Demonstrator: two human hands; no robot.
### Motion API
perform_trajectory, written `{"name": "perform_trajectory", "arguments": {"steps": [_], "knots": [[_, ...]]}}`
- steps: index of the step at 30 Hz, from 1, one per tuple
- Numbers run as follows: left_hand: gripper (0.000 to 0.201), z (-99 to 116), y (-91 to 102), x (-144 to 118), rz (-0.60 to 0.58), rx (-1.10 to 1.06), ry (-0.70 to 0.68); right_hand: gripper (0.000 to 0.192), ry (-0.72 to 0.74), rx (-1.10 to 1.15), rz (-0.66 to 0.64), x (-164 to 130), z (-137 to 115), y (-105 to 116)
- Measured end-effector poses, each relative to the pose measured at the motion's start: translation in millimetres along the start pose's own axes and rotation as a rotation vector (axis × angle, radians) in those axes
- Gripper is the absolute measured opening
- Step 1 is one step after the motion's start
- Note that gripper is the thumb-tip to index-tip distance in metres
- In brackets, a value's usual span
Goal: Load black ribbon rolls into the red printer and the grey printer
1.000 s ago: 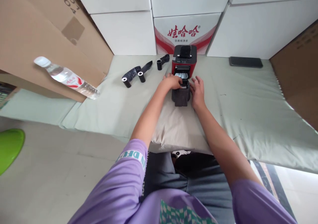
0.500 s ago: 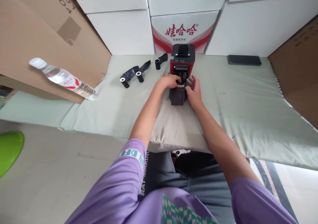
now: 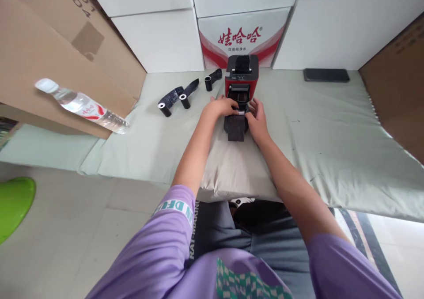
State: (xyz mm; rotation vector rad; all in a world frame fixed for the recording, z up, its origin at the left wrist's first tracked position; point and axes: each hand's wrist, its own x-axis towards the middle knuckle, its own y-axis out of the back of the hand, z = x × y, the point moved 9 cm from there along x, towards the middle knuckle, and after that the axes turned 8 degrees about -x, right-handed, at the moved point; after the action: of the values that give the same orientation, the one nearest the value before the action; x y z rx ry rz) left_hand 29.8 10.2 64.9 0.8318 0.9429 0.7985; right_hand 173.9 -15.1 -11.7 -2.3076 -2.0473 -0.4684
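Note:
A small red and black printer (image 3: pixel 241 80) stands on the cloth-covered surface, its front cover (image 3: pixel 228 124) folded down toward me. From the cover a wide black strip (image 3: pixel 236 129) hangs down at the front. My left hand (image 3: pixel 222 107) is closed on the cover's left side, its fingertips reaching into the compartment. On the right side my right hand (image 3: pixel 257 119) grips the cover's edge, thumb inward and other fingers bent beside the printer. Between the fingertips shows a small pale bar; the fingers partly hide the inside of the compartment.
Several small black rolls (image 3: pixel 184 101) with loose black tails lie left of the printer. A water bottle (image 3: pixel 89 109) is at far left by a cardboard box (image 3: pixel 76 47). White boxes (image 3: pixel 159 43) stack behind. A dark phone (image 3: pixel 326 75) lies at the back right.
The view has shifted slightly. Both hands stay at the printer's folded-down cover, with only small finger movement.

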Motion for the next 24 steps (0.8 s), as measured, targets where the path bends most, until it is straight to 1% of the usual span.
{"name": "perform_trajectory", "arguments": {"steps": [5, 8, 13, 16, 20, 22, 24], "knots": [[0.046, 5.7, 4.7, -9.3, 0.019, 0.015, 0.047, 0.084, 0.013, -0.03, -0.018, 0.9, 0.7, -1.6], [0.045, 9.8, 4.8, -11.6, 0.029, 0.046, 0.056, 0.084, 0.006, -0.036, -0.007, 0.0, 0.9, -0.6], [0.049, 12.2, 3.7, -15.0, 0.009, -0.001, 0.095, 0.091, -0.01, -0.058, 0.002, -1.3, 3.5, 2.1], [0.052, 14.5, 6.4, -19.1, 0.016, -0.021, 0.126, 0.088, -0.004, -0.076, 0.002, -1.0, 4.3, 3.7], [0.054, 21.5, 7.7, -24.2, 0.002, -0.024, 0.128, 0.082, -0.014, -0.078, -0.011, -0.8, 4.0, 3.9], [0.056, 21.4, 6.2, -24.2, -0.013, -0.017, 0.134, 0.082, -0.012, -0.047, -0.023, -1.0, 2.0, 2.5], [0.057, 16.0, 2.6, -21.2, -0.027, 0.003, 0.144, 0.084, 0.004, -0.001, -0.037, -1.2, -1.3, 0.2]]}}
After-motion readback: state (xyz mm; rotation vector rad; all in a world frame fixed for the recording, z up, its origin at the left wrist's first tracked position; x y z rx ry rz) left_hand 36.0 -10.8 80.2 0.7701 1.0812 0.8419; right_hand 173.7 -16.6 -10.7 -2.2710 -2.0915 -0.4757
